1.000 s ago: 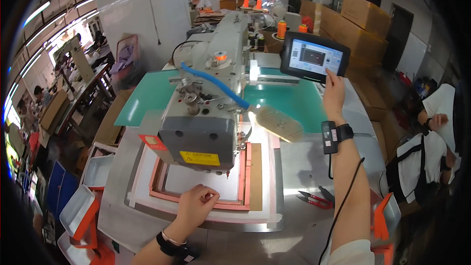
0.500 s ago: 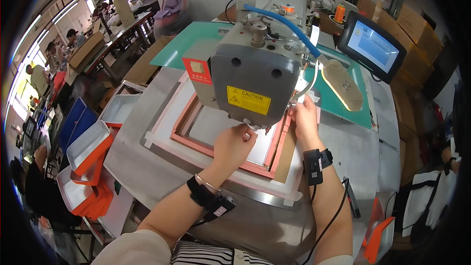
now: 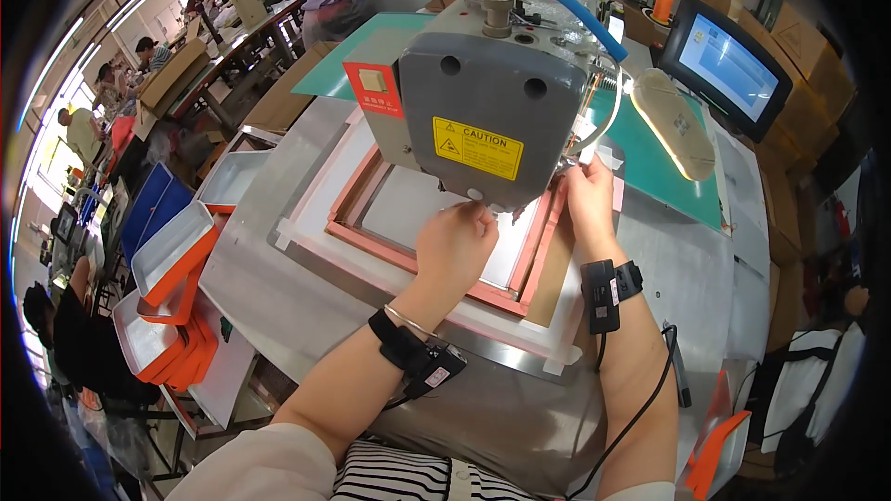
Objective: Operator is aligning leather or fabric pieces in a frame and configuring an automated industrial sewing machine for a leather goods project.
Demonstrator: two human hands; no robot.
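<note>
A grey sewing machine head (image 3: pixel 478 116) with a yellow warning label stands over a pink-edged rectangular frame (image 3: pixel 371 249) on the metal work table. Under the front of the head, my left hand (image 3: pixel 455 246) has its fingers curled together near the needle area; what they pinch, if anything, is too small to make out. At the right side of the head, my right hand (image 3: pixel 590 195) reaches up beside the thread parts, its fingertips closed together and partly hidden by the machine. Inside the frame lies a pale sheet (image 3: pixel 399 209).
A lit screen (image 3: pixel 729 65) stands at the back right, near an oval lamp (image 3: pixel 673 125) and an orange thread cone (image 3: pixel 662 6). Orange-and-white trays (image 3: pixel 172 255) are stacked at the left. A green board (image 3: pixel 348 60) lies behind the machine.
The view has shifted slightly, so the machine appears a little higher and to the right. Both hands stay at the machine, with only small finger movement.
</note>
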